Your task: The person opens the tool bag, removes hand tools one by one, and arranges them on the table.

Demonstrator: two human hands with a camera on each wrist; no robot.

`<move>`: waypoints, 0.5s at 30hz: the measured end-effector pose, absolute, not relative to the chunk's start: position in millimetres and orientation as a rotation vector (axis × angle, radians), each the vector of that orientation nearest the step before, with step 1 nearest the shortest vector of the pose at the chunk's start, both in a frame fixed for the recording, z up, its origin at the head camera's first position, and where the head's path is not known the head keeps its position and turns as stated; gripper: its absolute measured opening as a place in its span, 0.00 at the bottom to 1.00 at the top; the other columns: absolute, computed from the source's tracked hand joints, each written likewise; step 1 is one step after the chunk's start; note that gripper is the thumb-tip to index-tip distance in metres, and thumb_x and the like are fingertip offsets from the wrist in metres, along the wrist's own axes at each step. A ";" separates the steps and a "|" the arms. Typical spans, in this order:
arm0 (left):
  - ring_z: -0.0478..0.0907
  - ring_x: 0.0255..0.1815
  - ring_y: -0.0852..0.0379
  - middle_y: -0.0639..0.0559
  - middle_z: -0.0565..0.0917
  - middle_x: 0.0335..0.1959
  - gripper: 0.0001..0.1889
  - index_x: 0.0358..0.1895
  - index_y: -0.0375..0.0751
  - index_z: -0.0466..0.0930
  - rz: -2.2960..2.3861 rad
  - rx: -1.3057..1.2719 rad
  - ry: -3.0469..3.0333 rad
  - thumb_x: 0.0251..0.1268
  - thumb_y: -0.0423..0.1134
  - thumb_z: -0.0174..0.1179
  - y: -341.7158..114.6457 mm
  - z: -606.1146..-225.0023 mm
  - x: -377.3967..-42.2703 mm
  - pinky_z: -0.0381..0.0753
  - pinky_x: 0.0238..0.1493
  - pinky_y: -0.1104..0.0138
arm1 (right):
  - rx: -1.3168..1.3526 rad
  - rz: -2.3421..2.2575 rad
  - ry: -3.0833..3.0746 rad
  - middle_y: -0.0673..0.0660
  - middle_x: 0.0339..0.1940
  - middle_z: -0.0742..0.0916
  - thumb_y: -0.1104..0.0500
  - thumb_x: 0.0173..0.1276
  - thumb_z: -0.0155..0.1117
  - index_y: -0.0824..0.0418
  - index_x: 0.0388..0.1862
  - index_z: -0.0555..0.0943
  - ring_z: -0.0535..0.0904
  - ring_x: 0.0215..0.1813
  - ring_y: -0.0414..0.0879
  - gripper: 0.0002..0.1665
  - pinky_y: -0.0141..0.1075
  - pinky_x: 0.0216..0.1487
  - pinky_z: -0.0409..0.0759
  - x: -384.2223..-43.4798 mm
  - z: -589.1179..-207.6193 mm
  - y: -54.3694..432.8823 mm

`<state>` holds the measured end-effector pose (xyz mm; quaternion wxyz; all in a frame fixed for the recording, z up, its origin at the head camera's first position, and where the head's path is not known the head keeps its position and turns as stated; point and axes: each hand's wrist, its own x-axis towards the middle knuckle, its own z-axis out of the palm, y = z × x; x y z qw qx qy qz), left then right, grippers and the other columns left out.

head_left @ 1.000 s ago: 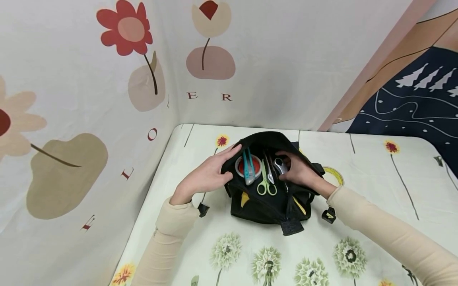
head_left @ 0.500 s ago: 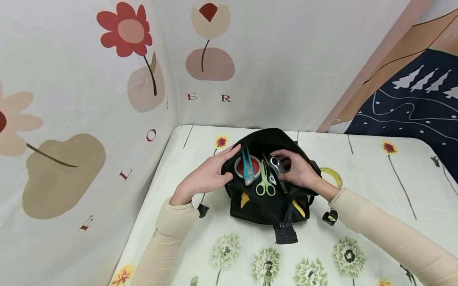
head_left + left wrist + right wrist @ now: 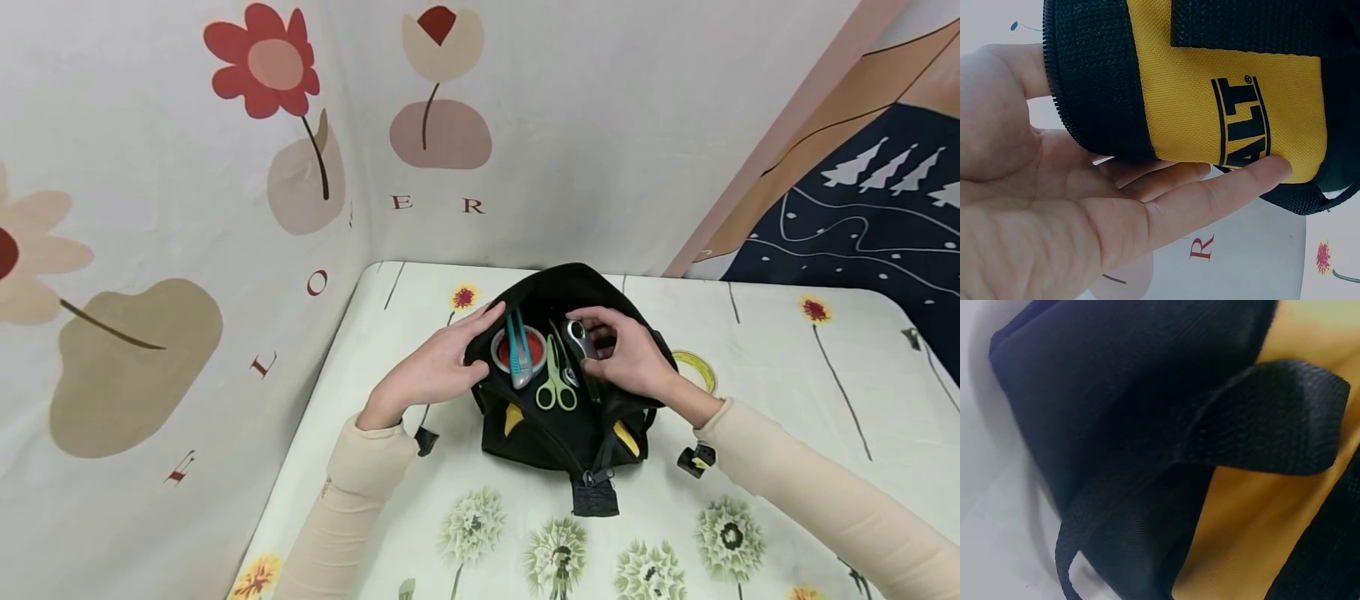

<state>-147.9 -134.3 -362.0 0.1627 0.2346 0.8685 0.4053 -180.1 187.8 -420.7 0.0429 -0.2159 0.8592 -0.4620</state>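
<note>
Black tool bag (image 3: 542, 446): our right hand (image 3: 633, 354) has risen slightly gripping a silver-grey tool (image 3: 578, 336), evidently unfinished handling; left hand (image 3: 438, 367), straight-fingered, braces its side.

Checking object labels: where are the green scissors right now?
In the head view, the green scissors lie inside the open black bag, just right of the teal cutter and left of the grey tool in the right hand.
</note>
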 end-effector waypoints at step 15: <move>0.55 0.19 0.60 0.43 0.46 0.94 0.46 0.94 0.50 0.45 1.169 0.673 2.456 0.76 0.28 0.52 -134.3 -360.6 -148.2 0.69 0.38 0.58 | -0.642 -1.641 2.552 0.69 0.62 0.83 0.82 0.63 0.71 0.68 0.75 0.80 0.83 0.56 0.56 0.40 0.28 0.51 0.85 -172.2 -396.7 188.1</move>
